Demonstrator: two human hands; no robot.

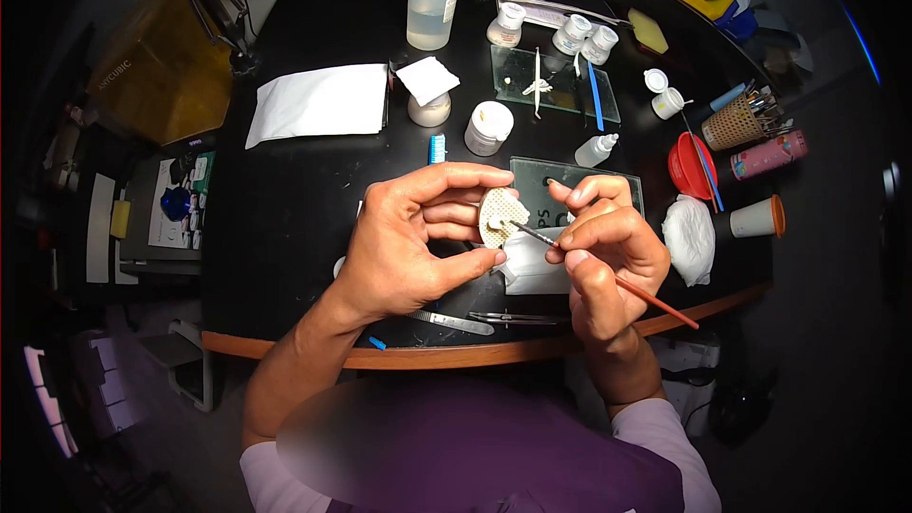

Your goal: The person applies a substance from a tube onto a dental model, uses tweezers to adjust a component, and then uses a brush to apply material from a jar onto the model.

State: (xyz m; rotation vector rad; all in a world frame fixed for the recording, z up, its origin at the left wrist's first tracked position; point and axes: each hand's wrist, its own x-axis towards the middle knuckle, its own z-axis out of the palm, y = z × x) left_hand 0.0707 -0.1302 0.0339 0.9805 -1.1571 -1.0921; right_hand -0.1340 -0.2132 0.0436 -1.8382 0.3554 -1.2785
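Note:
My left hand (407, 233) grips a small, rounded cream tray full of tiny holes (501, 205), held up on its edge between thumb and fingers. White lumps (498, 224) sit on the tray's face; their exact shape is too small to make out. A thin brush with a red-brown handle (655, 301) is pinched in my right hand (608, 252), and its dark tip reaches the white lumps. Below both hands lie a glass slab (622, 186) and a white folded tissue (541, 266), partly hidden by the hands.
White jars (489, 128), a clear squeeze bottle (432, 5) and a second glass slab (560, 85) with tools stand farther back. A red bowl (692, 167), crumpled tissue (689, 239) and paper cup (758, 217) are at right. Tweezers (518, 318) and a metal blade handle (454, 322) lie near the front edge.

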